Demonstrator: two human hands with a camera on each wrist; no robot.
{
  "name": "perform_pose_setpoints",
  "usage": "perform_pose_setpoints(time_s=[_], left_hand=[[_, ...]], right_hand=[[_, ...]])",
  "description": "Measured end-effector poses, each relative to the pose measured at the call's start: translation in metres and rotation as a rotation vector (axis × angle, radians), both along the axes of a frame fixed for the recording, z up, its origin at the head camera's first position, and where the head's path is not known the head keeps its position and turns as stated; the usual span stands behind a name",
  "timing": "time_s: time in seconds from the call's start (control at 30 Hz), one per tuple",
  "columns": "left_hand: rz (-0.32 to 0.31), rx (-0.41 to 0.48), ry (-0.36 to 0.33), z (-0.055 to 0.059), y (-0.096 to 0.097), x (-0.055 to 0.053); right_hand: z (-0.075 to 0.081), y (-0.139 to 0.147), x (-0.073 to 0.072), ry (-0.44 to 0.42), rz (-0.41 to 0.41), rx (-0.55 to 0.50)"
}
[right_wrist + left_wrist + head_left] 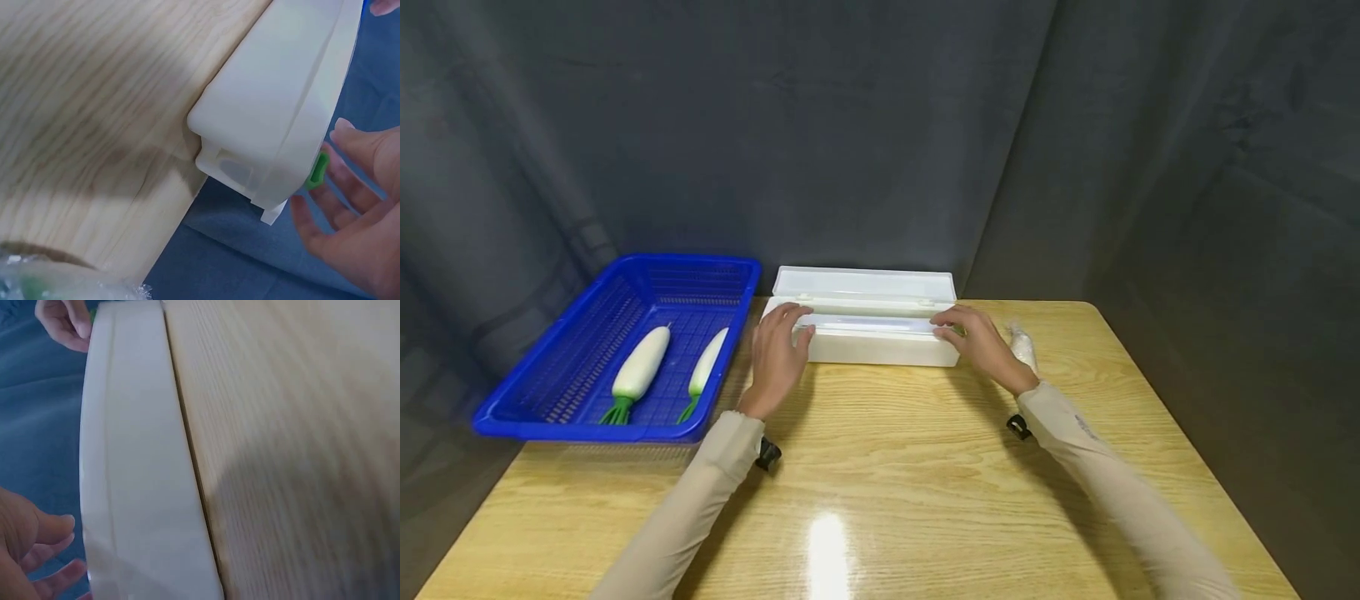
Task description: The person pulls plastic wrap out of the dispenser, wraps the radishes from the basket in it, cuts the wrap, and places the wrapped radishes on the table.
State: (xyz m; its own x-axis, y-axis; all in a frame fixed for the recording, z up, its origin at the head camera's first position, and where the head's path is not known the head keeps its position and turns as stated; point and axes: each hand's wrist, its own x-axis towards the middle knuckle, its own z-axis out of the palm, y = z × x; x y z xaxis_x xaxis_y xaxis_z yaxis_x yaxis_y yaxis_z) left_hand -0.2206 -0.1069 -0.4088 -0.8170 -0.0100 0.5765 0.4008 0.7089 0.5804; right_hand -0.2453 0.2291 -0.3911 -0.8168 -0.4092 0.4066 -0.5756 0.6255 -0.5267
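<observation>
A long white cling film dispenser (886, 351) lies at the back of the table, its translucent lid (865, 284) raised. A shiny, pale strip of film (872, 323) runs along its opening. My left hand (775, 357) is at the dispenser's left end, thumb and fingers apart around the front rim. At the right end, my right hand (981, 342) has its fingers spread near a small green piece (318, 170) on the dispenser's edge. Whether either hand touches the clear film cannot be made out.
A blue plastic basket (613, 432) at the left contains two white radishes, one whole in view (643, 362) and one partly behind the rim (706, 364). Right of the dispenser lies a plastic-wrapped white item (1022, 347), partly behind my right hand. Grey curtains (850, 150) border the wooden table (910, 475).
</observation>
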Motion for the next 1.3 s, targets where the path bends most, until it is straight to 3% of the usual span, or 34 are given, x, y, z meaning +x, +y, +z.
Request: perform_pose_setpoints(time_s=[0.2, 0.47, 0.83, 1.0, 1.3], left_hand=[[0.027, -0.052, -0.078, 0.002, 0.002, -0.013], [0.038, -0.069, -0.153, 0.014, 0.001, -0.025], [0.007, -0.104, -0.338, 0.032, -0.006, -0.03], [-0.018, -0.086, -0.334, 0.03, -0.009, -0.03], [-0.003, -0.032, -0.227, 0.019, -0.005, -0.028]], right_hand=[[-0.001, -0.007, -0.005, -0.02, 0.007, 0.066], [0.003, -0.018, -0.01, -0.071, 0.044, 0.075], [0.005, -0.028, -0.009, -0.136, 0.055, 0.053], [0.005, -0.03, -0.011, -0.158, 0.044, 0.026], [0.004, -0.031, -0.018, -0.156, 0.034, 0.011]])
